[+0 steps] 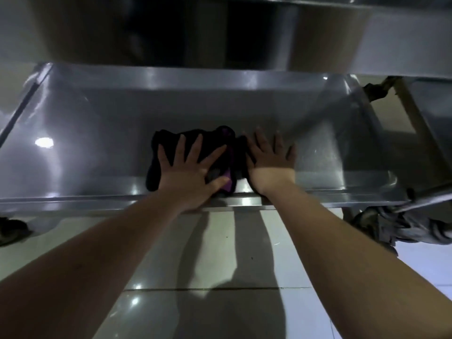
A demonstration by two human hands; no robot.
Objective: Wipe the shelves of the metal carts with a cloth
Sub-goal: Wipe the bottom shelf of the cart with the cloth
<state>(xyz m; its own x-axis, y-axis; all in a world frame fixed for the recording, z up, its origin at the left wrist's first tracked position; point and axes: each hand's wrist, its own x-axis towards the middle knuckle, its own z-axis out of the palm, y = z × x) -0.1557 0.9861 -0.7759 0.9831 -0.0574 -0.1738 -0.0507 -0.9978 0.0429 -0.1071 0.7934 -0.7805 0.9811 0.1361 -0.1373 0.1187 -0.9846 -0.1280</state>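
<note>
A dark cloth (pixel 171 140) with a purple strip lies near the front edge of the lower steel shelf (pixel 97 133) of the metal cart. My left hand (pixel 188 172) presses flat on the cloth with fingers spread. Just to its right, my right hand (pixel 271 162) lies flat with straight fingers, its thumb side at the cloth's right edge and the rest over the bare shelf. Both forearms reach in from below the frame.
An upper shelf (pixel 367 40) of the cart hangs over the lower one. A caster wheel (pixel 391 228) and cart leg stand at the right, another wheel (pixel 12 231) at the left. Glossy floor tiles (pixel 220 314) lie under my arms.
</note>
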